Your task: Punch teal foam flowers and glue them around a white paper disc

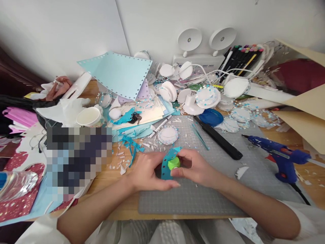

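My right hand (196,166) grips a small bright green craft punch (174,163), fingers curled over it and thumb pressed along its near side. A strip of blue paper (166,174) with a row of punched holes stands bent upright at the punch. On the strip's left side, my left hand (148,171) holds it, with the fingertips partly hidden behind the paper and the thumb stretched out below. Both hands are just above the grey cutting mat (165,203). Beyond them lies a round white piece (168,135) with small blue bits along its rim.
A blue glue gun (281,156) lies at the right. Light blue tweezers (200,137) and a long black tool (219,139) rest behind my right hand. Punched pale blue paper (116,74), a paper cup (88,117), markers (240,61) and several decorated white discs crowd the back.
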Demonstrator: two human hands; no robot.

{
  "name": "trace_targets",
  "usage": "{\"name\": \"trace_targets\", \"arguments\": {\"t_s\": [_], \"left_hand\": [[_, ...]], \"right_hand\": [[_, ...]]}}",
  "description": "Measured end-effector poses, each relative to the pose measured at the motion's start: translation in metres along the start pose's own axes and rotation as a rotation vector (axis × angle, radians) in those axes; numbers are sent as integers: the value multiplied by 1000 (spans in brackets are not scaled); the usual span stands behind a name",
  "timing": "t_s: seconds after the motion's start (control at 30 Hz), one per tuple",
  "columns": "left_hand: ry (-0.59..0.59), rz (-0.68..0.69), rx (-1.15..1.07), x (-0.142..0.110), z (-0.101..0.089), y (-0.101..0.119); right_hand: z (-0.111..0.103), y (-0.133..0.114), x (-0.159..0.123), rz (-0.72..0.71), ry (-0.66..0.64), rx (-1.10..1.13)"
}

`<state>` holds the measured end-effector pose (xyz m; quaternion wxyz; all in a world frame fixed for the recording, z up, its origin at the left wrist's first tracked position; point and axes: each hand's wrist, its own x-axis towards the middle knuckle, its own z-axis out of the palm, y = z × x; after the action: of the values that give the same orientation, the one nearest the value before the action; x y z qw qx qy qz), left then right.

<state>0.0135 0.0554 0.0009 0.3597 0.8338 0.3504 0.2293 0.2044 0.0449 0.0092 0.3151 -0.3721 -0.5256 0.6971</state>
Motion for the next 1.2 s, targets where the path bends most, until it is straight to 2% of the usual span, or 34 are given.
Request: {"name": "trace_targets", "arguments": {"t_s": [0.13,0.37,0.63,0.77,0.93,1.07,1.2], "left_hand": [[-37,20,75,3,0,5],[-56,24,56,0,0,0],[-60,-1,-141,0,-5,-1],[-5,-42,-111,-3,-1,-5],[101,6,-93,-5,5,-10],[200,9,-83,-5,6,-9],[196,39,-26,-4,7,-8]], "right_hand": [[6,3,1,8,10,-19],[9,6,4,-25,29,-5],[0,2,4,-45,57,125],[-3,-3,4,-51,97,146],[-8,-1,4,-39,174,118],[-6,0,3,5,154,110],[0,0,3,61,126,150]]}}
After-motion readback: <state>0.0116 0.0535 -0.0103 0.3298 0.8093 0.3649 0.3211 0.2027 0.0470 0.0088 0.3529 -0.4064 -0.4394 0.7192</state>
